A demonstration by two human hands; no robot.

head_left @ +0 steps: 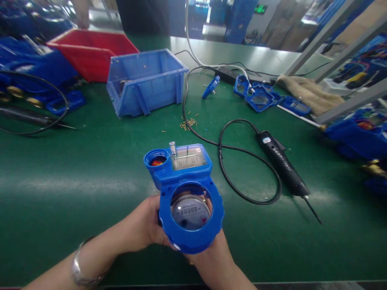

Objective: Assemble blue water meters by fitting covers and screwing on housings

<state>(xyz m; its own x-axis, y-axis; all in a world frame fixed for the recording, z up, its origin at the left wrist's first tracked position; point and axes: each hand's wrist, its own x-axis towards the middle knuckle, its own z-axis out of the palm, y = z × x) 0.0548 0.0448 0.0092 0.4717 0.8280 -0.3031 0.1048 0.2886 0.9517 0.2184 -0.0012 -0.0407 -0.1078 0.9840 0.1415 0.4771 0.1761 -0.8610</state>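
A blue water meter is held up over the bench in both hands. Its round window shows a number dial, and a clear display cover sits at its far end, beside a round opening with orange-red inside. My left hand grips the meter's left side, thumb underneath the ring. Beneath and at the right is my right hand, its fingers mostly hidden by the meter. Beyond the meter lies a small heap of brass screws. To the right rests a black electric screwdriver, touched by neither hand.
A blue bin and a red bin stand at the back left. Blue covers lie at the back right near a brown cloth. A second screwdriver lies left. The black cable loops across the green bench.
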